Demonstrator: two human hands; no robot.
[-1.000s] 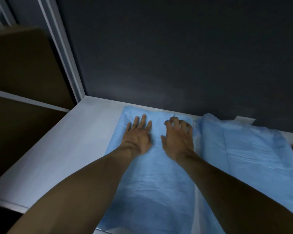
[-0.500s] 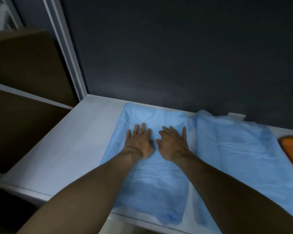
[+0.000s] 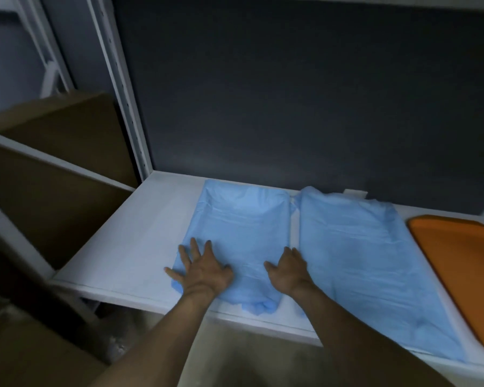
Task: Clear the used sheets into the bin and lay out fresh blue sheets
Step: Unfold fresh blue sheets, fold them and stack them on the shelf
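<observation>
Two light blue sheets lie side by side on a white shelf [image 3: 129, 241]. The left blue sheet [image 3: 243, 219] is spread flat, with its near corner bunched at the shelf's front edge. My left hand [image 3: 200, 268] presses flat on its near left part, fingers spread, the little finger reaching onto the bare shelf. My right hand [image 3: 289, 270] lies flat on its near right edge, beside the narrow gap to the right blue sheet [image 3: 369, 261]. The right sheet runs to the front edge, slightly wrinkled.
An orange tray [image 3: 464, 263] sits on the shelf at the far right. A dark back panel [image 3: 291, 93] closes the rear. A white upright post [image 3: 118, 88] stands at the left rear corner. Brown cardboard boxes [image 3: 53, 163] fill the neighbouring shelf to the left.
Both hands have slid toward me over the left sheet and moved apart to its left and right sides. The view has pulled back, showing the shelf's front edge and more of the orange tray.
</observation>
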